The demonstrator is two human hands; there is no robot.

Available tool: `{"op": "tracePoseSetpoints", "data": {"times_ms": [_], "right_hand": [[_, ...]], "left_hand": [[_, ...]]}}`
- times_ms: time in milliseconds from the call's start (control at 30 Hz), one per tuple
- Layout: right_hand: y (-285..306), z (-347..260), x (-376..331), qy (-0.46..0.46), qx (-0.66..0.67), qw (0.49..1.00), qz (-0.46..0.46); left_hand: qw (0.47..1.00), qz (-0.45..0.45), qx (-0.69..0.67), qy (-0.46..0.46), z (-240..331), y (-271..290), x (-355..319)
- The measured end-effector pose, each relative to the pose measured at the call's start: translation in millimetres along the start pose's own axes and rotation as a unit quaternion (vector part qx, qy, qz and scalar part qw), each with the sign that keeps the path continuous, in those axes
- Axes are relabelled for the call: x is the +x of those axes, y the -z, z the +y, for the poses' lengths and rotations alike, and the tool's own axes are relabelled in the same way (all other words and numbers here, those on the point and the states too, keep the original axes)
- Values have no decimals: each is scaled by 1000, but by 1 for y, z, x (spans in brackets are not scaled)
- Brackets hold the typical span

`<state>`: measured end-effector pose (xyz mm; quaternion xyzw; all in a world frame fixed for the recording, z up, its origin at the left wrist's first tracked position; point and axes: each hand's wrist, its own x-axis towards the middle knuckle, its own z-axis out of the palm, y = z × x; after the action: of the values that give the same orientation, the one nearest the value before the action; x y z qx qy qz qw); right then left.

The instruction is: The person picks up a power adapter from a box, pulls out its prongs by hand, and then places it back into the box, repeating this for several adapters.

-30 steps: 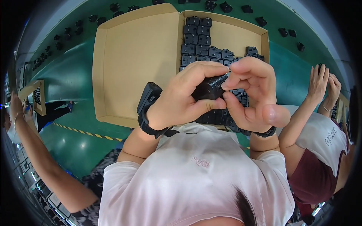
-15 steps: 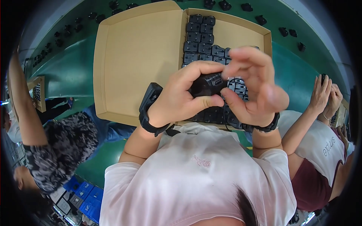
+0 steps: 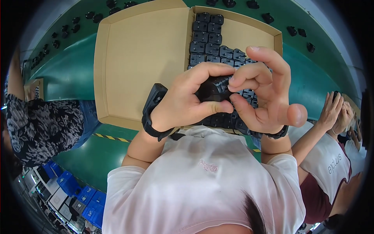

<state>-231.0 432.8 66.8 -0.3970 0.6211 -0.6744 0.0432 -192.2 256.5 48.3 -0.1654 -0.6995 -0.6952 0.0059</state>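
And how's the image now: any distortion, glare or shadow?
Head view: the cardboard box has bowed edges, picture corners black; head view: pale sheen on the green tabletop, soft shadow in the box beside the left hand; head view: the black item in that hand shows little detail.

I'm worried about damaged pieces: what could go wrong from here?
The left hand holds the black power adapter over the packed plug adapters; if it slipped, it might strike and scuff them. The right hand partly covers its end, so a flaw there could be missed. The bulky black wrist device on the left arm might catch the cardboard box if that arm dropped.
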Motion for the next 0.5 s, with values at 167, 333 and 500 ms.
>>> {"op": "tracePoseSetpoints", "data": {"times_ms": [167, 333, 500], "right_hand": [[40, -36, -37, -65, 59, 996, -25], [84, -43, -56, -59, 46, 997, -26], [134, -16, -52, -19, 11, 999, -33]], "left_hand": [[1000, -25, -13, 11, 16, -60, 0], [998, -36, -37, 30, 11, -107, 19], [998, -28, -45, 31, -11, -130, 61]]}}
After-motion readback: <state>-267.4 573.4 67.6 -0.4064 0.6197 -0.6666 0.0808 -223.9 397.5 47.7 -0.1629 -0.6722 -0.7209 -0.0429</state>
